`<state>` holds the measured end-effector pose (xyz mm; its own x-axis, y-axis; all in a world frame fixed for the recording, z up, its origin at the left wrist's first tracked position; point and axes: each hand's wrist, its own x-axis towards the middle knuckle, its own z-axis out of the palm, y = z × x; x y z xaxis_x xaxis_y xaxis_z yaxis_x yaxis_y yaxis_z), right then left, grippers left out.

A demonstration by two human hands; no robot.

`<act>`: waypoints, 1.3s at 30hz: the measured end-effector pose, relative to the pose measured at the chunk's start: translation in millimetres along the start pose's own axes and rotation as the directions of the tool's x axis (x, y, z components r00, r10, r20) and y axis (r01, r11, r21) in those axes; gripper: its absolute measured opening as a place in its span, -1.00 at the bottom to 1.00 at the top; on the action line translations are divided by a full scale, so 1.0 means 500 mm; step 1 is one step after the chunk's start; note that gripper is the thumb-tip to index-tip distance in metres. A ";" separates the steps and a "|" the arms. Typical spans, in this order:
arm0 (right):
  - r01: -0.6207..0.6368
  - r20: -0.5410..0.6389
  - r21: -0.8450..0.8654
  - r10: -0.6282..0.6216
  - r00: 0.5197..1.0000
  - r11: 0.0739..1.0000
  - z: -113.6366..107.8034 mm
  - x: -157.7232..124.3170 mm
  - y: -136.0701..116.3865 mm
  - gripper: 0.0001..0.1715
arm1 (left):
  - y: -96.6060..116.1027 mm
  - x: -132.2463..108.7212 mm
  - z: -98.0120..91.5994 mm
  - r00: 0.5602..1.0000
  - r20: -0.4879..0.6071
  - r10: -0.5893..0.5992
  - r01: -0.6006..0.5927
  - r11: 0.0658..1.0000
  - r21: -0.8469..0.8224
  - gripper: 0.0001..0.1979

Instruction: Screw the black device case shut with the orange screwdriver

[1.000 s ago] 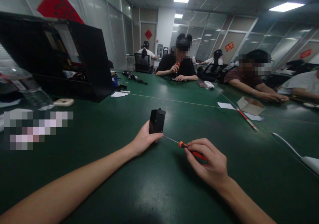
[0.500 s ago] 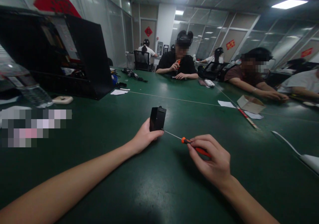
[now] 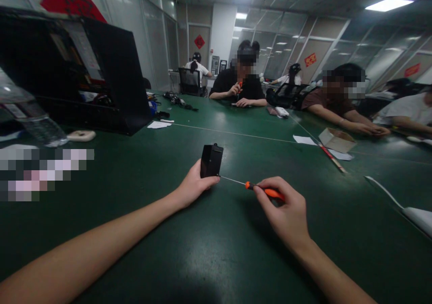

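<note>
My left hand point(image 3: 195, 186) is closed around the lower part of a small black box point(image 3: 212, 161), which stands upright with a little tab on top. The thumb lies across its bottom edge. In my right hand point(image 3: 286, 207) is a screwdriver point(image 3: 274, 193) with an orange and black handle, pinched between thumb and fingers. Its thin metal shaft points left, and the tip meets the lower right corner of the box by my left thumb. Whether the tip sits in a screw is too small to tell.
A large black open case point(image 3: 135, 83) and a plastic bottle point(image 3: 40, 119) stand at the left on the green table point(image 3: 202, 259). A cardboard box point(image 3: 337, 140) and a red stick point(image 3: 332, 158) lie at the right. Across the table, a person point(image 3: 236, 81) holds an orange-handled tool.
My right fingers have shifted round the screwdriver handle, which is turned and slightly raised. The tip stays at the box corner. The whole view has slid a little.
</note>
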<state>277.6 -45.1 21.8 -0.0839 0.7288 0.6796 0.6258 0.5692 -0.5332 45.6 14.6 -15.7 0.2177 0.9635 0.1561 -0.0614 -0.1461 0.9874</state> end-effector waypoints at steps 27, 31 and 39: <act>0.023 -0.089 0.162 -0.009 0.996 0.987 0.008 -0.015 -0.001 -0.58 | 0.000 0.000 0.001 0.996 -0.046 0.079 -0.072 0.986 0.148 -0.49; 0.099 0.003 0.104 -0.099 0.995 0.990 0.002 -0.012 -0.002 -0.78 | 0.000 0.000 0.002 0.997 -0.047 0.063 -0.057 0.990 0.130 -0.50; 0.180 -0.018 0.019 -0.180 0.983 0.983 0.002 -0.009 -0.011 -0.68 | 0.002 0.000 0.001 0.998 -0.062 0.027 -0.020 0.994 0.110 -0.51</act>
<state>273.5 -51.1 21.3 -0.1812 0.6074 0.7734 0.5859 0.6983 -0.4112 46.2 14.5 -14.8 0.1553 0.9711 0.1811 0.0421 -0.1896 0.9810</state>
